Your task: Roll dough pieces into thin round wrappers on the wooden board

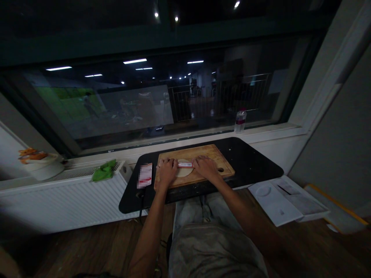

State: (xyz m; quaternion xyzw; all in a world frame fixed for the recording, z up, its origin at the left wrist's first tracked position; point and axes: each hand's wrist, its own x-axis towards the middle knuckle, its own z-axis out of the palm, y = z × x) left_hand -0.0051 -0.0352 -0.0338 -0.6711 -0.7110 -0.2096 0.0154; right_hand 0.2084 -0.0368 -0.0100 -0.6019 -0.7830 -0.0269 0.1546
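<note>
A wooden cutting board [216, 154] lies on a small black table [249, 162]. A flat pale round of dough [183, 172] rests on the board. Across the dough lies a thin red and white rolling stick [185, 165]. My left hand [167, 170] presses on its left end, fingers curled over it. My right hand [206, 168] covers its right end in the same way. Both forearms reach forward from my lap.
A red and white packet [144, 175] sits on the table's left side. A green cloth [104, 170] lies on the white radiator [60, 200]. A white bowl [43, 166] stands far left, a plastic bottle [240, 120] on the windowsill, papers [286, 202] on the floor at right.
</note>
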